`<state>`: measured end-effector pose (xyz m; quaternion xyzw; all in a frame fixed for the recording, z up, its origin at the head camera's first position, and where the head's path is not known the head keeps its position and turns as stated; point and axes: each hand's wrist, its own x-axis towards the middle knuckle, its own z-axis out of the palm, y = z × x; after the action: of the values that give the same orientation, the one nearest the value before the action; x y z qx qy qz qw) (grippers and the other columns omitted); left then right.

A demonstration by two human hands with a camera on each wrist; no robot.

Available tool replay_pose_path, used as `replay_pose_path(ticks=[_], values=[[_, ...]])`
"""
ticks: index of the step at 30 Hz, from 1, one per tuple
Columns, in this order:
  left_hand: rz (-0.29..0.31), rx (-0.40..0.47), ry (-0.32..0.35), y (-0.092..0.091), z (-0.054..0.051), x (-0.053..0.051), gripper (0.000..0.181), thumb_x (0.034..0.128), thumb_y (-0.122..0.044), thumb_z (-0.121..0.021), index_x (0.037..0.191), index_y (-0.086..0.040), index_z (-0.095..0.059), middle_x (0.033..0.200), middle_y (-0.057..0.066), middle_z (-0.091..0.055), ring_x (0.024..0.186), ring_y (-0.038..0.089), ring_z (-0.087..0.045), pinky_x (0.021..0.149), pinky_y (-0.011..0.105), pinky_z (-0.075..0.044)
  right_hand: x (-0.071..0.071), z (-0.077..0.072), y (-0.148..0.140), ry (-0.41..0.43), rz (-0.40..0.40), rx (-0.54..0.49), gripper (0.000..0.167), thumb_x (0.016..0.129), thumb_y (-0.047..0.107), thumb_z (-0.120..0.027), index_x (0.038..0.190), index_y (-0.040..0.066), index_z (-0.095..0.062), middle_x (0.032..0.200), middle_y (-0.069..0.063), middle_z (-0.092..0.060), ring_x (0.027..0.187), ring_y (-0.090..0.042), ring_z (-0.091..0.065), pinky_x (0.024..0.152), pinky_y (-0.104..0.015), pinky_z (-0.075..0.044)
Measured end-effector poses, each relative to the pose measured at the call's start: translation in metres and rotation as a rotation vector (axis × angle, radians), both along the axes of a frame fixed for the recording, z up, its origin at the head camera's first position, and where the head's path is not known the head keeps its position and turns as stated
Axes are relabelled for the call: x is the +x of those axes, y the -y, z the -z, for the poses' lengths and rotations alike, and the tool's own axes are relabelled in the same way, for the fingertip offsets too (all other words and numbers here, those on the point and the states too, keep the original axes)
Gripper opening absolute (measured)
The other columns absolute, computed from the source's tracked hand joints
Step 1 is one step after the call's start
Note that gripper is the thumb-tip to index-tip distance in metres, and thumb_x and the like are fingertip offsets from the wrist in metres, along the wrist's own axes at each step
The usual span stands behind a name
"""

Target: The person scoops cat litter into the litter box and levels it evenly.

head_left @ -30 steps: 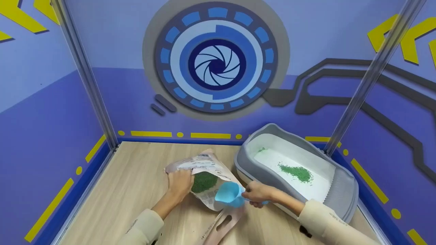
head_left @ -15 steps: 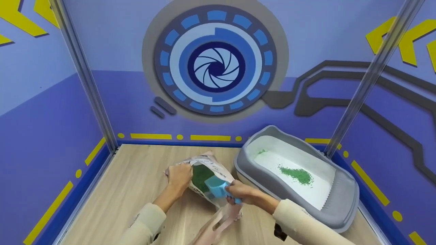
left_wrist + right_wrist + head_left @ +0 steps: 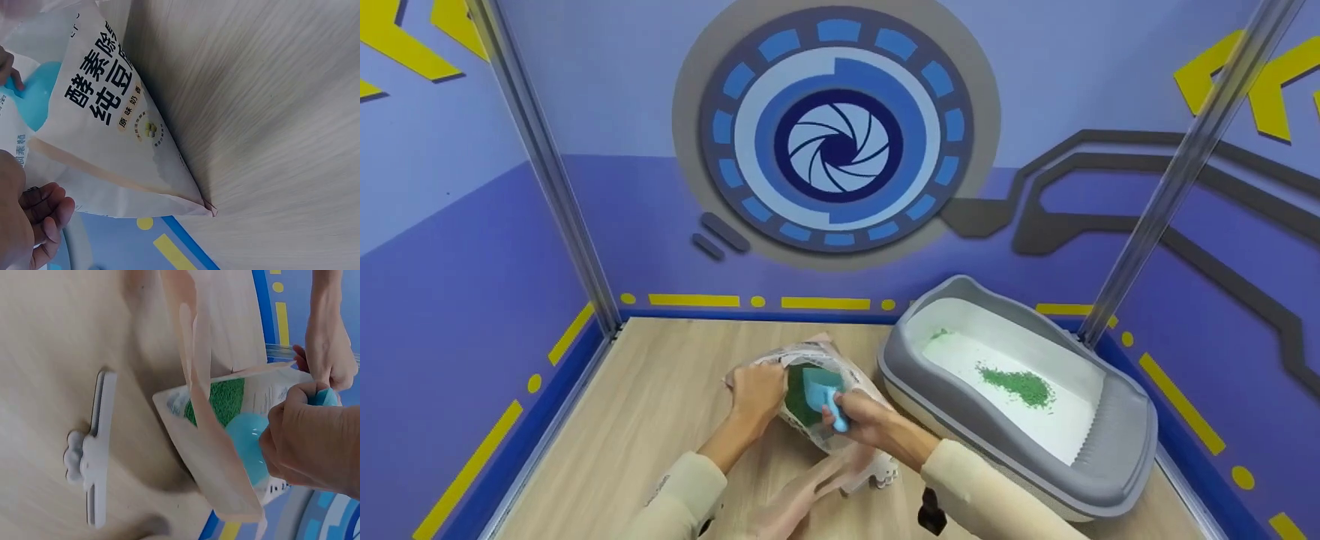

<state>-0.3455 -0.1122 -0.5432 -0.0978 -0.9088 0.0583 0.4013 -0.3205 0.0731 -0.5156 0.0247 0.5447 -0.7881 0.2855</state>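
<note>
Well, right fingers (image 3: 275,422) hold a scoop (image 3: 819,384), left fingers (image 3: 64,211) the bag (image 3: 107,146) of green granules (image 3: 796,399) around it.

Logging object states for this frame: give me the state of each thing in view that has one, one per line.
Bag: mouth open, green granules inside
Scoop: dipped into the bag's mouth, how full cannot be told
Litter box: open-topped, some granules scattered on its white floor
Clip: off the bag, lying on the table
Left hand: grips the bag's edge
Right hand: grips the scoop
</note>
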Motion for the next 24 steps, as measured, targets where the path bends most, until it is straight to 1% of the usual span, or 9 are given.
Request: replay_pose_path(ticks=[3, 6, 10, 12, 14, 17, 19, 22, 24], values=[[-0.003, -0.003, -0.001, 0.002, 0.002, 0.000, 0.027, 0.0781, -0.017, -0.076, 0.055, -0.015, -0.061, 0.053, 0.003, -0.063, 0.046, 0.020, -0.059, 0.039, 0.034, -0.028, 0.000, 0.003, 0.007, -0.002, 0.002, -0.008, 0.014, 0.109, 0.006, -0.016, 0.111, 0.001, -0.029, 0.077, -0.003, -0.045, 0.060, -0.005, -0.040, 0.056, -0.013, -0.038], [0.004, -0.002, -0.015, 0.005, 0.006, 0.001, 0.028, 0.0790, -0.016, -0.075, 0.055, -0.015, -0.060, 0.051, 0.002, -0.061, 0.045, 0.018, -0.057, 0.038, 0.036, -0.033, -0.003, 0.006, 0.010, -0.020, 0.038, -0.023, 0.012, 0.109, 0.006, -0.018, 0.110, 0.002, -0.029, 0.078, -0.002, -0.045, 0.061, -0.005, -0.041, 0.056, -0.013, -0.038], [0.029, -0.001, -0.034, 0.011, 0.013, 0.006, 0.027, 0.0783, -0.017, -0.078, 0.057, -0.012, -0.062, 0.052, 0.004, -0.062, 0.045, 0.020, -0.059, 0.040, 0.038, -0.040, -0.009, 0.007, 0.010, -0.054, 0.079, -0.036, 0.012, 0.107, 0.003, -0.018, 0.107, 0.002, -0.030, 0.080, -0.002, -0.045, 0.062, -0.005, -0.040, 0.055, -0.013, -0.038], [0.043, -0.008, -0.042, 0.013, 0.016, 0.008, 0.026, 0.0773, -0.018, -0.079, 0.058, -0.011, -0.063, 0.054, 0.006, -0.063, 0.046, 0.022, -0.060, 0.041, 0.039, -0.042, -0.012, 0.007, 0.009, -0.075, 0.086, -0.013, 0.013, 0.105, 0.000, -0.019, 0.107, 0.000, -0.032, 0.078, -0.001, -0.045, 0.060, -0.004, -0.040, 0.054, -0.013, -0.037], [0.054, -0.016, -0.048, 0.014, 0.017, 0.009, 0.026, 0.0769, -0.020, -0.079, 0.058, -0.011, -0.064, 0.054, 0.006, -0.063, 0.046, 0.022, -0.060, 0.041, 0.039, -0.042, -0.015, 0.007, 0.006, -0.096, 0.075, 0.054, 0.016, 0.103, -0.001, -0.020, 0.111, -0.002, -0.034, 0.075, 0.000, -0.045, 0.058, -0.003, -0.039, 0.053, -0.013, -0.036], [0.065, -0.024, -0.062, 0.014, 0.017, 0.008, 0.029, 0.0771, -0.022, -0.079, 0.055, -0.012, -0.061, 0.053, 0.005, -0.062, 0.045, 0.021, -0.060, 0.041, 0.039, -0.042, -0.017, 0.004, -0.002, -0.138, 0.029, 0.173, 0.024, 0.101, -0.002, -0.023, 0.122, -0.006, -0.035, 0.073, -0.002, -0.045, 0.058, -0.005, -0.039, 0.053, -0.015, -0.036], [0.065, -0.025, -0.066, 0.014, 0.017, 0.007, 0.032, 0.0772, -0.022, -0.079, 0.054, -0.013, -0.060, 0.052, 0.005, -0.061, 0.045, 0.022, -0.060, 0.041, 0.039, -0.042, -0.016, 0.002, -0.009, -0.160, -0.029, 0.252, 0.025, 0.100, -0.003, -0.025, 0.123, -0.007, -0.036, 0.075, -0.004, -0.045, 0.059, -0.007, -0.040, 0.054, -0.016, -0.037], [0.059, -0.022, -0.052, 0.014, 0.016, 0.006, 0.033, 0.0774, -0.022, -0.079, 0.053, -0.013, -0.059, 0.051, 0.006, -0.061, 0.045, 0.023, -0.060, 0.041, 0.040, -0.042, -0.013, -0.001, -0.019, -0.174, -0.135, 0.327, 0.017, 0.097, -0.006, -0.028, 0.110, -0.005, -0.039, 0.078, -0.006, -0.045, 0.061, -0.008, -0.042, 0.054, -0.016, -0.038], [0.052, -0.024, -0.039, 0.014, 0.015, 0.005, 0.032, 0.0778, -0.022, -0.079, 0.054, -0.013, -0.059, 0.052, 0.005, -0.061, 0.045, 0.023, -0.060, 0.041, 0.040, -0.042, -0.011, -0.004, -0.024, -0.165, -0.208, 0.369, 0.012, 0.096, -0.007, -0.030, 0.099, -0.001, -0.040, 0.076, -0.006, -0.046, 0.060, -0.007, -0.043, 0.053, -0.016, -0.038]])
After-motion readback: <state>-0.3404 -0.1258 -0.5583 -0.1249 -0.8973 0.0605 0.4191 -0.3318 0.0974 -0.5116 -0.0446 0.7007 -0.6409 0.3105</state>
